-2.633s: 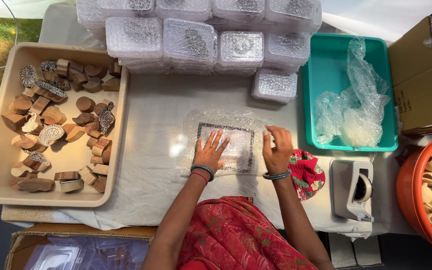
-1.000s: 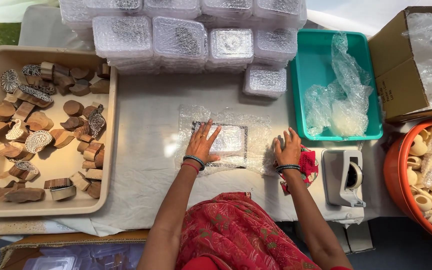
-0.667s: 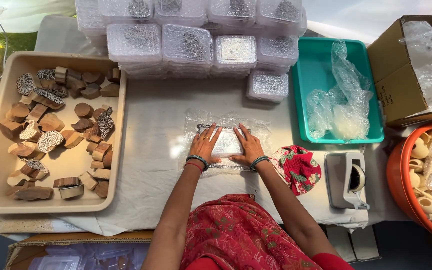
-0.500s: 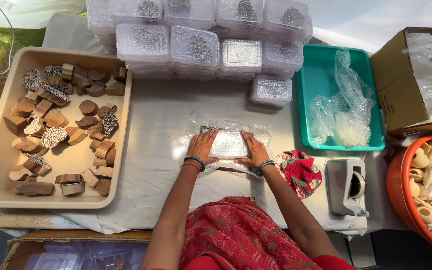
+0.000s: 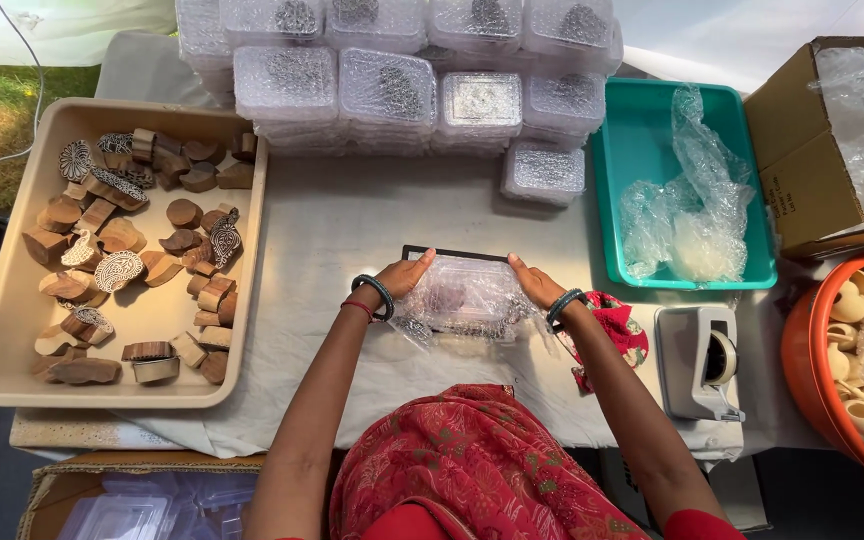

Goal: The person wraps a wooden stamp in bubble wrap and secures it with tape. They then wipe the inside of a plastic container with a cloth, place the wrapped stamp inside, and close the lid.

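Teal tray (image 5: 632,150), beige tray (image 5: 12,330), orange tub (image 5: 817,370).

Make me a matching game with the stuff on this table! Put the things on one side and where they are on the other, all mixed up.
Things:
1. wooden blocks
2. crumpled plastic wrap
3. tape holder
4. wrapped flat packet

Places:
A. between the left hand and the right hand
B. in the beige tray
C. in the teal tray
D. on the white cloth, just below the teal tray

Pairs: 1-B, 2-C, 3-D, 4-A
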